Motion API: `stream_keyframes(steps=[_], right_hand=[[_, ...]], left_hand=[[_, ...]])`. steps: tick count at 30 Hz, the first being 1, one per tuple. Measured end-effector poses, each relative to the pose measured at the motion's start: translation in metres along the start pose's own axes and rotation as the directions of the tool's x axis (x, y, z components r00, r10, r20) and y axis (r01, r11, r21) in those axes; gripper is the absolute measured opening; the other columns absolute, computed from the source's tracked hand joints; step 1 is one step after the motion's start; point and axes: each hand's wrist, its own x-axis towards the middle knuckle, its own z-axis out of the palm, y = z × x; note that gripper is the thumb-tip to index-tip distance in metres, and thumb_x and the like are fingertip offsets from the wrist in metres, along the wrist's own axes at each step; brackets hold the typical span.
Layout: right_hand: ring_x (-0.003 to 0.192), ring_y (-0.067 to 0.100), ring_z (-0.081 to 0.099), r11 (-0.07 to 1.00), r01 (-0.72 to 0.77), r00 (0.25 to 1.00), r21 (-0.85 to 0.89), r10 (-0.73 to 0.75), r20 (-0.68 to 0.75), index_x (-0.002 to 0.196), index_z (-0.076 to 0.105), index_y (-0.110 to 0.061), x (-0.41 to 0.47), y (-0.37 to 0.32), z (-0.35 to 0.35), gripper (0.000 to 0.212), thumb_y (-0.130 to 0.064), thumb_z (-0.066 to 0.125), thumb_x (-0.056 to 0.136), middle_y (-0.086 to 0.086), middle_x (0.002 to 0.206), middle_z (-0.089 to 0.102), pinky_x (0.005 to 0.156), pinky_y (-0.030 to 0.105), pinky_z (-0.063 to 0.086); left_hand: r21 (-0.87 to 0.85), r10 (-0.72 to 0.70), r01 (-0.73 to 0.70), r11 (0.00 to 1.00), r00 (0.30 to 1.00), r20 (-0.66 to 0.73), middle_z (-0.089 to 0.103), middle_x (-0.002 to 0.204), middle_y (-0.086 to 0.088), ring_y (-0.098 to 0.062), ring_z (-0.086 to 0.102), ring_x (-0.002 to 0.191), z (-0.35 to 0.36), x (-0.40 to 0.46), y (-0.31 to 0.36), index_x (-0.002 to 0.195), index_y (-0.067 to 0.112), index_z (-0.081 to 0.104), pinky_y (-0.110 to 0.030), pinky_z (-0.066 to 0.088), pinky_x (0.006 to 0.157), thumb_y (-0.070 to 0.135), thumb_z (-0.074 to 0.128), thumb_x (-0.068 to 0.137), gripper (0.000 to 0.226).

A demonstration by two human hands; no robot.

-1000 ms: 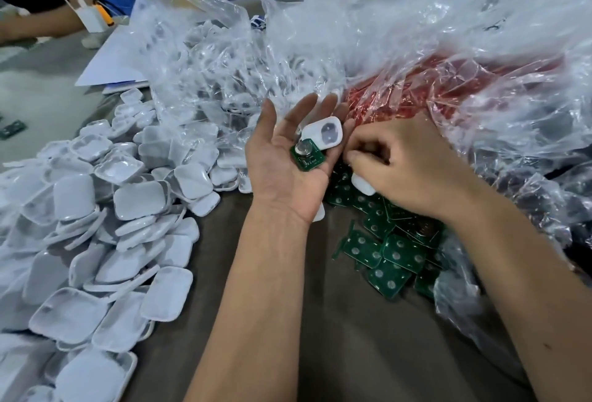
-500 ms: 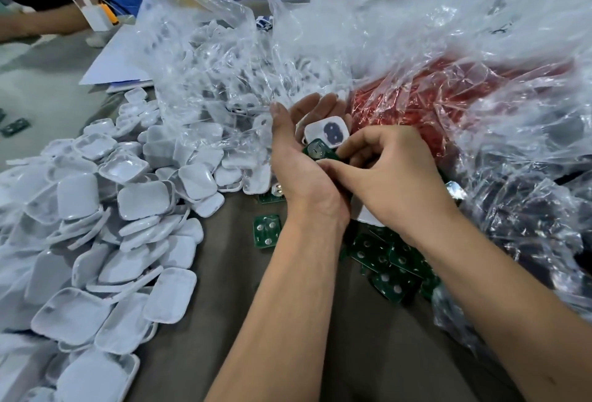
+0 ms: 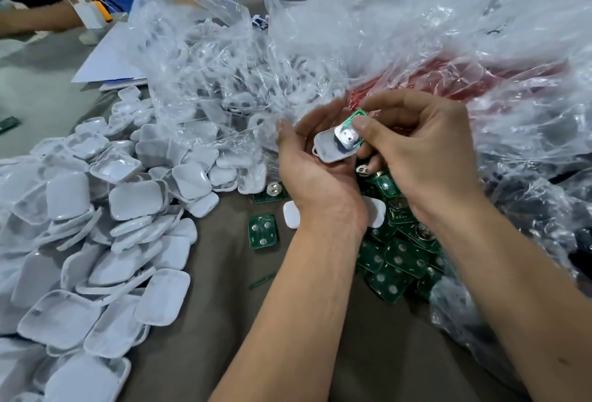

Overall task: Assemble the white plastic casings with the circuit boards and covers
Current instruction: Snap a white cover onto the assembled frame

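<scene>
Lifted up now, with small green circuit board (image 3: 349, 136) pinched by right hand (image 3: 426, 158), pushed into white plastic casing (image 3: 330, 149) cupped steady in left hand (image 3: 312, 174).

I see a brown cloth-covered table (image 3: 205, 321) bearing a heap of white rounded plastic covers (image 3: 96, 225), loose green circuit boards (image 3: 395, 260), crumpled clear plastic bags (image 3: 400, 39) and white paper sheets (image 3: 109, 62).

Two hands (image 3: 315, 174) — dozens of white covers (image 3: 134, 199), many green boards (image 3: 397, 260).
</scene>
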Motion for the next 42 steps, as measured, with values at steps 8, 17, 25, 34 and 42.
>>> stream_keyframes(steps=[8, 17, 25, 34, 42], right_hand=[[0.053, 0.020, 0.074, 0.995, 0.059, 0.994, -0.078, -0.065, -0.082, 0.081, 0.073, -0.010, -0.0019, 0.0078, 0.0052, 0.011, -0.005, 0.080, 0.087, 0.002, 0.069, 0.075, 0.047, 0.032, 0.060], [0.051, 0.019, 0.073, 0.990, 0.077, 0.995, -0.118, -0.084, -0.058, 0.079, 0.071, -0.010, -0.0046, 0.0071, 0.0096, 0.015, -0.001, 0.079, 0.088, 0.001, 0.068, 0.074, 0.047, 0.034, 0.060], [0.052, 0.016, 0.073, 0.983, 0.075, 0.995, -0.168, -0.085, -0.056, 0.082, 0.073, -0.009, -0.0046, 0.0051, 0.0100, 0.012, -0.001, 0.081, 0.087, 0.001, 0.070, 0.075, 0.048, 0.029, 0.060], [0.066, 0.007, 0.072, 0.913, 0.109, 0.989, -0.394, -0.141, -0.052, 0.085, 0.074, -0.018, -0.0057, 0.0016, 0.0086, 0.018, -0.018, 0.091, 0.078, -0.009, 0.075, 0.074, 0.064, 0.028, 0.061], [0.057, 0.009, 0.068, 0.923, -0.027, 0.998, -0.383, 0.006, -0.056, 0.091, 0.068, -0.026, 0.0009, 0.0088, 0.0034, 0.031, -0.026, 0.094, 0.073, -0.006, 0.075, 0.072, 0.050, 0.026, 0.055]], left_hand=[[-0.107, -0.078, 0.069, 0.992, 0.994, -0.076, 0.078, 0.107, -0.011, -0.036, 0.072, 0.106, 0.0014, -0.0034, -0.0038, 0.115, 0.010, 0.056, -0.024, 0.051, 0.054, 0.024, 0.029, 0.111, 0.030], [-0.116, -0.087, 0.072, 0.991, 0.987, -0.133, 0.078, 0.107, -0.009, -0.022, 0.070, 0.086, 0.0008, -0.0047, -0.0055, 0.119, 0.013, 0.057, -0.016, 0.044, 0.044, 0.020, 0.027, 0.113, 0.031], [-0.109, -0.070, 0.056, 0.992, 0.989, -0.131, 0.079, 0.104, -0.008, -0.025, 0.072, 0.094, 0.0019, -0.0036, -0.0072, 0.117, 0.013, 0.059, -0.015, 0.042, 0.042, 0.018, 0.027, 0.112, 0.033], [-0.061, -0.056, 0.051, 0.997, 0.995, -0.085, 0.079, 0.105, -0.008, -0.032, 0.074, 0.104, -0.0001, 0.0021, -0.0106, 0.120, 0.011, 0.062, -0.053, 0.057, 0.095, 0.018, 0.028, 0.112, 0.035], [-0.016, -0.083, 0.081, 0.997, 0.989, -0.122, 0.078, 0.110, -0.007, -0.027, 0.074, 0.091, 0.0019, 0.0021, -0.0073, 0.116, 0.013, 0.064, -0.047, 0.061, 0.085, 0.018, 0.029, 0.112, 0.036]])
